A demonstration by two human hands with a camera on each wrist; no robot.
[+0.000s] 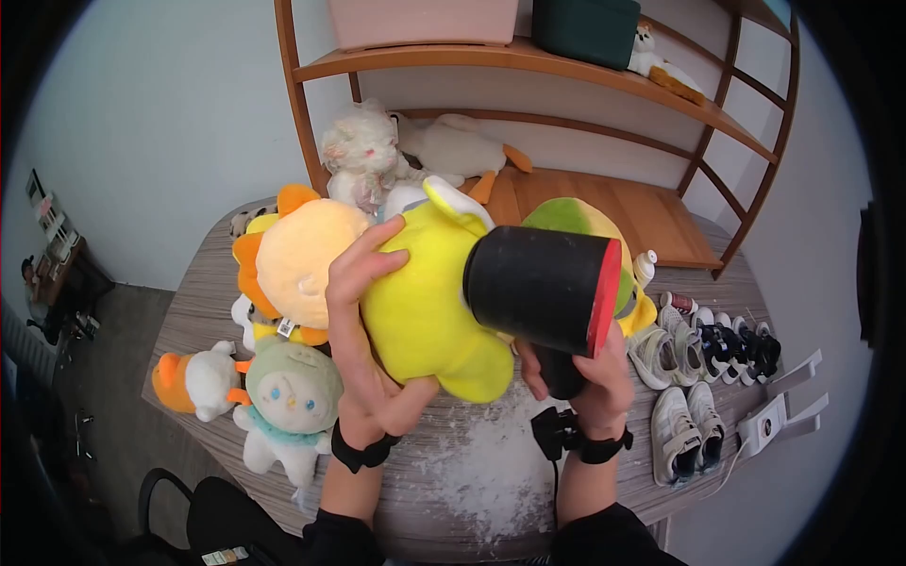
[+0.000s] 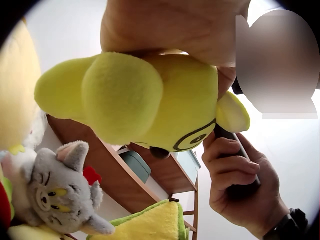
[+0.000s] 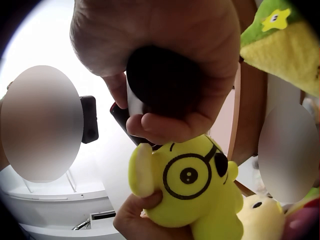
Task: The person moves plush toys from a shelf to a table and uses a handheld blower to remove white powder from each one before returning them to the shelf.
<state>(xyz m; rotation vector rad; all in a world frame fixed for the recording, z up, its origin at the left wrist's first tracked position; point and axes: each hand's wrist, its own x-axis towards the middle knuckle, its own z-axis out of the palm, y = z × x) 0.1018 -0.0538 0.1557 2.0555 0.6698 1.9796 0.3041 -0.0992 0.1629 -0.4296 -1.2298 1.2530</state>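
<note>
A yellow plush toy [image 1: 420,316] with black ring glasses is held up above the table by my left hand [image 1: 351,344], thumb and fingers around its sides. In the right wrist view the plush [image 3: 205,215] shows its glasses, and my left hand [image 3: 137,215] grips it near a pale ear. My right hand [image 1: 606,382] wraps its fingers round the handle of a black hair dryer [image 1: 538,283] with a red rim. The dryer's barrel end is at the plush's right side; whether they touch, I cannot tell. The left wrist view shows the plush's face [image 2: 185,132] partly.
Several plush toys, including a green-hooded one [image 1: 293,391], crowd the left of the table [image 1: 415,514]. White residue [image 1: 500,462] lies near the front. Small shoes [image 1: 675,429] and a white device [image 1: 763,424] stand at right. A wooden shelf [image 1: 642,226] is behind.
</note>
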